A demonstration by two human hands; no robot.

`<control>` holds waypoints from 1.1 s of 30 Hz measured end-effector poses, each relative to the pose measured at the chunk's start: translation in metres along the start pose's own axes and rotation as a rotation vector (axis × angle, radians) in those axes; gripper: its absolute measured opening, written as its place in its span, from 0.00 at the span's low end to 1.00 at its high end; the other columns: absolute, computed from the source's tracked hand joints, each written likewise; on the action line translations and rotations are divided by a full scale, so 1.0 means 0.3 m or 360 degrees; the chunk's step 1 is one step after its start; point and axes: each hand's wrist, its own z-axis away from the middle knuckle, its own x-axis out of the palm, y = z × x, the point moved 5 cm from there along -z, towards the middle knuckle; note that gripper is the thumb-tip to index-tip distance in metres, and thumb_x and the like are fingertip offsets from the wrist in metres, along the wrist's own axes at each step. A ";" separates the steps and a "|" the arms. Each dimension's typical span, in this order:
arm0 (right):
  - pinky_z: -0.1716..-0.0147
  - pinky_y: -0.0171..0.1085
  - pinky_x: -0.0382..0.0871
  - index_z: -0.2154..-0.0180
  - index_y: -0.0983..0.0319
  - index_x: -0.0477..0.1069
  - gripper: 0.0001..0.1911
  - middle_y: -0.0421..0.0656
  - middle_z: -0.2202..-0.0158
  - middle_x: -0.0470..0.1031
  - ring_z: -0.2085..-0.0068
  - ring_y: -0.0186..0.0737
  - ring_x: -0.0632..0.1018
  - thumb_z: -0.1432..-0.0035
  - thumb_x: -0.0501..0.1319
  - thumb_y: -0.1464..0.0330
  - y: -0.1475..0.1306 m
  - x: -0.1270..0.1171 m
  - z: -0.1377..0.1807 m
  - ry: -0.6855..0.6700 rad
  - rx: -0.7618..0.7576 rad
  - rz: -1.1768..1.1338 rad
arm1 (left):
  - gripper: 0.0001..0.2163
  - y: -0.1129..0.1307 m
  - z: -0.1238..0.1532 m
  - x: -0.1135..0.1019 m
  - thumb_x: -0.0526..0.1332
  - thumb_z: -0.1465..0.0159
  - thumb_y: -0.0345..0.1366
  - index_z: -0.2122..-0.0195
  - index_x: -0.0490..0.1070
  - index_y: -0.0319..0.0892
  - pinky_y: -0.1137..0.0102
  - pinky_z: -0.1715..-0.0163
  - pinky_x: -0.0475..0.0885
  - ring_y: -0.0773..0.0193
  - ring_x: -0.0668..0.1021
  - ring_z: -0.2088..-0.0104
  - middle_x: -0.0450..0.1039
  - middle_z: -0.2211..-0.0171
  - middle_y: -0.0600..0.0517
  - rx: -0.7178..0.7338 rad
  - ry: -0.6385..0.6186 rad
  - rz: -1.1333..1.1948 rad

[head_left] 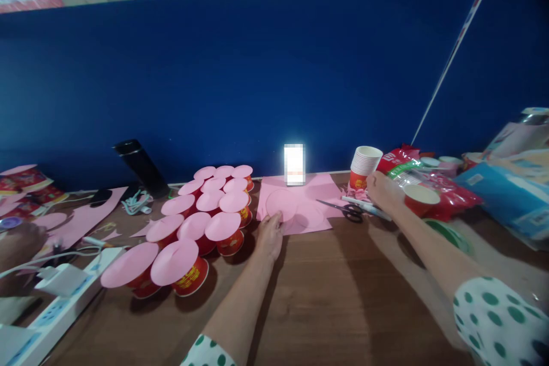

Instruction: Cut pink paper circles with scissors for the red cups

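My left hand [270,234] rests on the brown table, its fingers pinching the near edge of a pink paper circle [281,204] that lies on a pink paper sheet [319,191]. My right hand [381,191] reaches far right, beside a stack of white and red paper cups [363,166]; its fingers are curled over a pen [369,207] lying there, and whether they grip it is unclear. Black-handled scissors [345,210] lie on the sheet between my hands. To the left stand several red cups topped with pink paper discs [201,226].
A lit phone [294,164] leans on the blue wall. A single red cup [421,199], red snack bags [405,163] and a blue box [506,197] sit right. A white power strip [64,297], cables, a black flask [141,167] and another person's hand [17,246] are left.
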 end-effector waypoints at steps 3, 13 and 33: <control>0.66 0.47 0.65 0.52 0.72 0.63 0.20 0.59 0.65 0.74 0.63 0.55 0.76 0.40 0.43 0.68 -0.005 0.022 -0.006 -0.0062 0.0010 0.0103 | 0.13 0.003 0.004 0.004 0.69 0.59 0.29 0.79 0.63 0.39 0.70 0.64 0.67 0.73 0.70 0.75 0.68 0.79 0.58 0.0002 -0.0007 0.0014; 0.62 0.42 0.63 0.58 0.65 0.69 0.15 0.55 0.57 0.72 0.57 0.49 0.74 0.44 0.50 0.69 0.006 0.042 0.002 -0.0331 -0.0277 0.0277 | 0.13 0.001 0.005 0.003 0.69 0.58 0.30 0.78 0.62 0.40 0.68 0.61 0.67 0.72 0.70 0.74 0.68 0.78 0.57 -0.0017 -0.0003 -0.0035; 0.67 0.35 0.61 0.65 0.66 0.73 0.11 0.52 0.64 0.76 0.62 0.45 0.75 0.43 0.52 0.70 -0.359 0.181 0.219 -0.0518 -0.0870 0.0177 | 0.14 0.008 0.016 0.013 0.69 0.58 0.30 0.80 0.60 0.40 0.68 0.60 0.67 0.72 0.70 0.74 0.66 0.79 0.58 -0.0016 0.0009 -0.0037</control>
